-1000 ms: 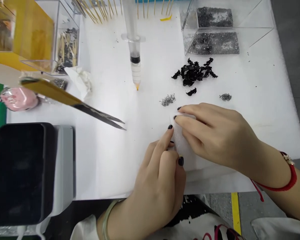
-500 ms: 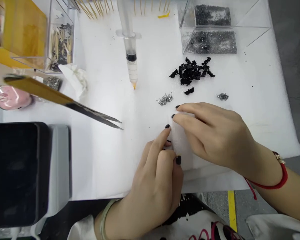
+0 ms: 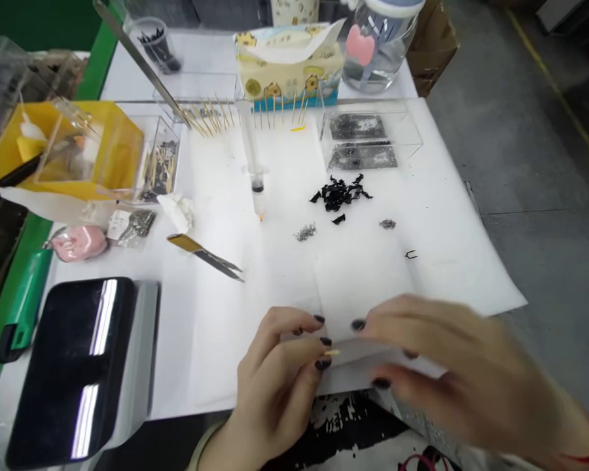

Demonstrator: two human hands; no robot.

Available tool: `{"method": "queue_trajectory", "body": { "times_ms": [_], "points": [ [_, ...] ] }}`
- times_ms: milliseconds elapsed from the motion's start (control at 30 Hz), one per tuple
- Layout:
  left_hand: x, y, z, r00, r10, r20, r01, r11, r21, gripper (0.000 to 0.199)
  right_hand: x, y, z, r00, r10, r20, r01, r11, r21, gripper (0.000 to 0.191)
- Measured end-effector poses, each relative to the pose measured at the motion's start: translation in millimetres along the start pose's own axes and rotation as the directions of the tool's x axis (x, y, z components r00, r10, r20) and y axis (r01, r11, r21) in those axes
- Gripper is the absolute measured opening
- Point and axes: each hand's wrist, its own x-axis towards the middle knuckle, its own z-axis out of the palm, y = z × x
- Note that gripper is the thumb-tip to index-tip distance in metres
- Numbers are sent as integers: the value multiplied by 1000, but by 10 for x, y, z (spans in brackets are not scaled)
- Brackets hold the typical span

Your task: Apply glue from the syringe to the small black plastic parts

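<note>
My left hand (image 3: 279, 369) is at the near edge of the white foam sheet (image 3: 275, 288). Its thumb and index finger pinch a toothpick (image 3: 332, 352), of which only a short pale end shows. To its right, my right hand (image 3: 436, 360) is smeared by motion, with thumb and fingers apart and nothing seen between them. Beyond the hands lie a small silvery heap (image 3: 305, 232), a darker grey heap (image 3: 387, 224) and a pile of small black pieces (image 3: 338, 195). A thin black forked piece (image 3: 411, 254) rests on the sheet above my right hand.
Yellow-handled tweezers (image 3: 206, 257) lie left of centre, beside a clear syringe (image 3: 256, 186). A black-topped device (image 3: 78, 366) is at the left, near a green cutter (image 3: 27, 307). Clear boxes (image 3: 397, 134), toothpicks standing upright, a tissue pack (image 3: 289, 72) and a jar (image 3: 377, 52) line the back.
The view has risen and widened. My hands have drawn back towards the near edge and apart, the right one opening. A forked black piece and a pale toothpick end now show.
</note>
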Motion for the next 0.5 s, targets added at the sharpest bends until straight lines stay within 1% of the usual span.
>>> {"method": "queue_trajectory", "body": {
  "times_ms": [33,67,133,200,233,300,367,433,500],
  "points": [
    [5,-5,-14,998,47,28,-46,998,-35,26,-51,-51,90,1000,0,-10,1,997,72,15],
    [15,-10,-21,994,92,56,-88,994,-64,25,-98,-82,185,999,0,-52,8,990,144,14],
    [39,-14,-20,983,153,99,-144,985,-93,22,-178,-96,350,990,-15,-138,47,971,234,16],
    [63,-14,-3,975,177,133,-166,982,-93,18,-234,-71,435,979,-34,-203,89,960,266,17],
    [72,-12,9,972,184,148,-173,981,-84,17,-252,-57,439,974,-41,-222,101,959,265,16],
    [80,-7,33,969,179,167,-176,984,-35,14,-266,-32,380,971,-41,-234,101,962,252,16],
    [79,0,60,974,148,172,-160,986,55,15,-256,-4,259,965,-37,-259,94,973,211,16],
    [72,7,90,983,98,158,-124,978,165,20,-222,53,123,944,-25,-328,62,993,102,17],
    [66,9,126,987,66,150,-105,957,271,26,-159,153,20,913,-34,-407,7,998,-67,22]
  ]
}}
